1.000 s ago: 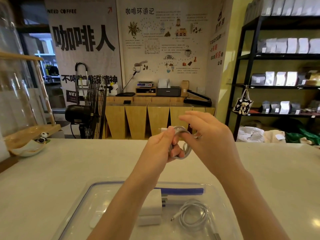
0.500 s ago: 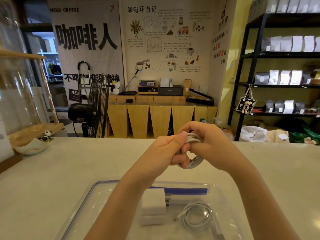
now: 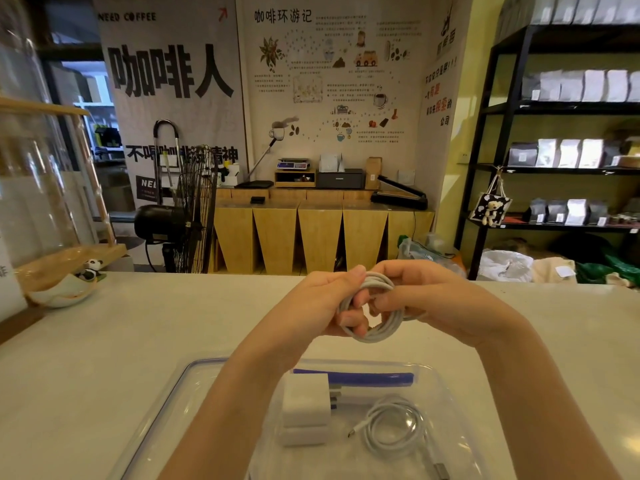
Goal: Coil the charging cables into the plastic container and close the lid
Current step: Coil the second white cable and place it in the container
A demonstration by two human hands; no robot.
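Above the white counter, my left hand (image 3: 320, 303) and my right hand (image 3: 433, 299) both grip a white charging cable (image 3: 377, 327) wound into a small coil; its lower loop hangs out below my fingers. Nearer to me stands a clear plastic container (image 3: 194, 382) with a blue-edged rim. Inside it lie two white charger blocks (image 3: 304, 400), a second coiled white cable (image 3: 394, 427) at the right and a blue strip (image 3: 360, 377) along the far side. My forearms cross over part of the container.
At the counter's left edge sit a white dish with a small panda figure (image 3: 88, 271) and a large glass dome (image 3: 31, 161). Beyond the counter are a black fan (image 3: 183, 216), a wooden cabinet (image 3: 311, 233) and black shelves with bags (image 3: 568, 157).
My hands closed together on the coil and lowered slightly. The cable's loose plug end, seen sticking out a second ago, is now tucked into the loops.
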